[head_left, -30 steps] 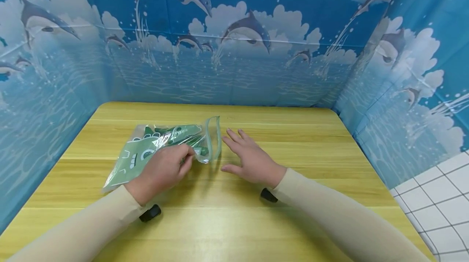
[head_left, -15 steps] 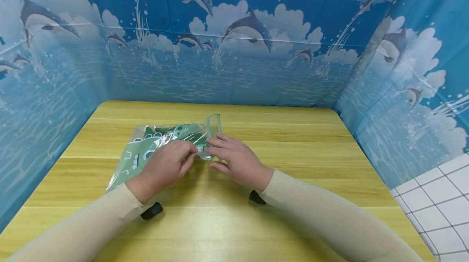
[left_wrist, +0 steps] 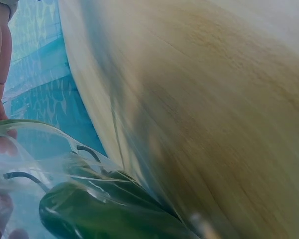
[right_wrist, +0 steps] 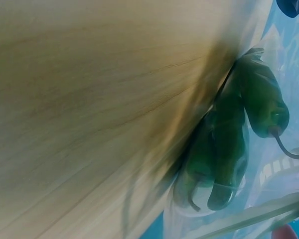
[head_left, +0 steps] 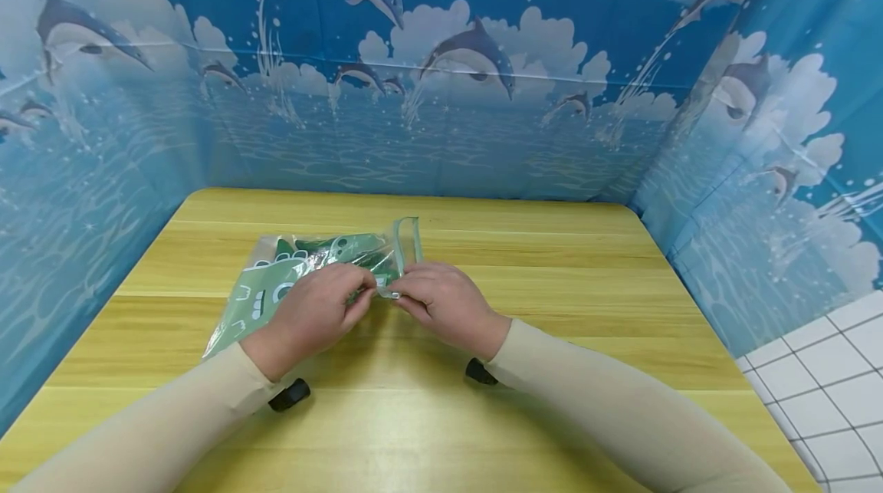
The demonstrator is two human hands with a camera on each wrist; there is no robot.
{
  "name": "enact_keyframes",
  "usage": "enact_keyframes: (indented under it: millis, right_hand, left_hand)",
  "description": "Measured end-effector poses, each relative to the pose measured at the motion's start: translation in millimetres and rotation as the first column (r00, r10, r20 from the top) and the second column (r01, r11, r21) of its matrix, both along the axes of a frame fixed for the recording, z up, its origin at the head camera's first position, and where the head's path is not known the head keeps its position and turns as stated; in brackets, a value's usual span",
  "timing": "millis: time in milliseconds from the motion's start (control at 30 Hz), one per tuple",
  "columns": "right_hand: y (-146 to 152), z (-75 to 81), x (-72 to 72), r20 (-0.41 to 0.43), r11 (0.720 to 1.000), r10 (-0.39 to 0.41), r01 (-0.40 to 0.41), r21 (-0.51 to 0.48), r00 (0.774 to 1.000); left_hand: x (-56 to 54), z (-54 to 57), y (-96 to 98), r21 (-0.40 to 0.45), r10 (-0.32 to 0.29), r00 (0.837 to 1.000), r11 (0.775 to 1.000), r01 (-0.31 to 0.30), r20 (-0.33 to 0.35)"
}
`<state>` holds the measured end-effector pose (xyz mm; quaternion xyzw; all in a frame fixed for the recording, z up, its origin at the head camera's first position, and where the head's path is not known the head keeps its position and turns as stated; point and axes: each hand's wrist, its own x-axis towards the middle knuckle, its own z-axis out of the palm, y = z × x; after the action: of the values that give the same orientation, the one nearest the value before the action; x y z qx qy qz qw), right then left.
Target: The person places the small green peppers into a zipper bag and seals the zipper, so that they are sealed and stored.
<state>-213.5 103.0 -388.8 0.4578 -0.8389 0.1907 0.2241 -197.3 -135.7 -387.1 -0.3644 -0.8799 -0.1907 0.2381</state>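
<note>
A clear zip bag (head_left: 241,313) with a green cartoon print lies on the left half of the table, its mouth (head_left: 408,238) facing right. Long green peppers (right_wrist: 263,97) with thin curved stems show through the plastic in the right wrist view, and a pepper (left_wrist: 84,209) also fills the bottom of the left wrist view. My left hand (head_left: 313,313) pinches the bag's near edge just short of the mouth. Close beside it, my right hand (head_left: 448,305) pinches the near corner of the zip strip. The fingertips are partly hidden behind the knuckles in the head view.
The yellow wood-grain table (head_left: 552,271) extends right of the hands. A blue dolphin-print curtain (head_left: 441,140) hangs around its back and sides. Black wrist cameras stick out below the left cuff (head_left: 251,374) and the right cuff. White tiles (head_left: 821,386) show at the lower right.
My right hand has moved left from beside the bag's mouth, and its spread fingers have closed on the corner of the zip strip. My left hand has shifted slightly right, still pinching the bag.
</note>
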Motion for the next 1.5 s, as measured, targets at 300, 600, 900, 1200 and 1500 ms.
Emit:
enact_keyframes:
  millis: [300, 600, 900, 1200, 1500]
  right_hand:
    - [2.0, -2.1, 0.9, -0.005, 1.000, -0.019, 0.019, 0.014, 1.000]
    - [3.9, -1.6, 2.2, 0.025, 1.000, -0.007, 0.007, 0.002, 1.000]
    - [6.1, -0.6, 2.2, 0.066, 1.000, -0.025, 0.024, 0.016, 0.997]
    - [8.8, -3.3, -0.5, 0.081, 0.999, -0.038, 0.036, 0.028, 0.996]
    - [10.7, -4.8, -0.8, 0.093, 0.998, -0.050, 0.047, 0.043, 0.994]
  left_hand:
    - [-1.3, -0.6, 3.6, -0.025, -0.020, 1.000, 0.999, 0.020, -0.009]
    - [-1.4, -1.7, 3.4, -0.031, -0.043, 0.999, 0.999, 0.042, -0.030]
    - [-1.0, -2.1, 3.0, -0.047, -0.062, 0.997, 0.997, 0.059, -0.046]
    - [-1.1, -1.9, 1.4, -0.039, -0.093, 0.992, 0.995, 0.090, -0.085]
    - [-0.5, -1.9, 1.5, -0.035, -0.093, 0.994, 0.995, 0.091, -0.053]
